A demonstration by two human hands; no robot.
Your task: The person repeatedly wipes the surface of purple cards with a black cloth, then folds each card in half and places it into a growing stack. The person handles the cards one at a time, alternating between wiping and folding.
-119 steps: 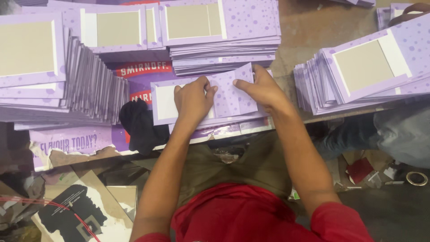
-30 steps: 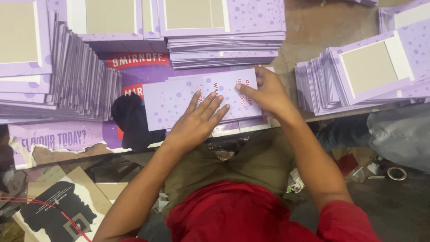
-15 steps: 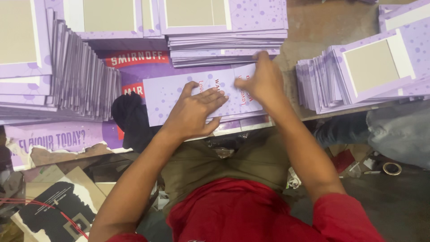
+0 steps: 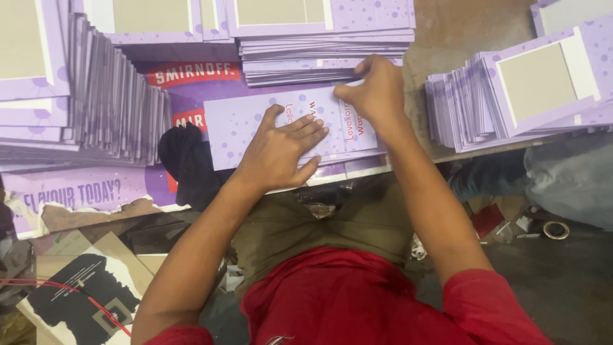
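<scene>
1. Since half a second ago, the left hand point(image 4: 281, 150) has slid a little toward the person's right along the purple dotted card point(image 4: 290, 124), and the right hand point(image 4: 377, 89) has shifted slightly up toward the card's far right corner; the card itself lies much as it did.
2. The card lies flat on the counter point(image 4: 440, 45), directly under both hands, long side running left to right, on top of a few more like it whose edges show just below the left hand.
3. The left hand lies open and flat, fingers spread wide, palm pressing on the card's middle. This looks like a hold-down, keeping the sheet from sliding.
4. The right hand is curled, fingertips pinched narrow on the card's upper right edge, apparently gripping or creasing a flap there; exactly what the fingers close on is hidden beneath the hand.
5. Just beyond the right hand sits a flat stack of folded purple cards point(image 4: 322, 48), touching or nearly touching its knuckles, placed within easy reach.
6. Further right of the right hand, a fanned stack point(image 4: 511, 96) leans across the counter edge.
7. Left of the left hand, a dark cloth point(image 4: 185, 160) lies beside upright-packed cards point(image 4: 115, 96).
</scene>
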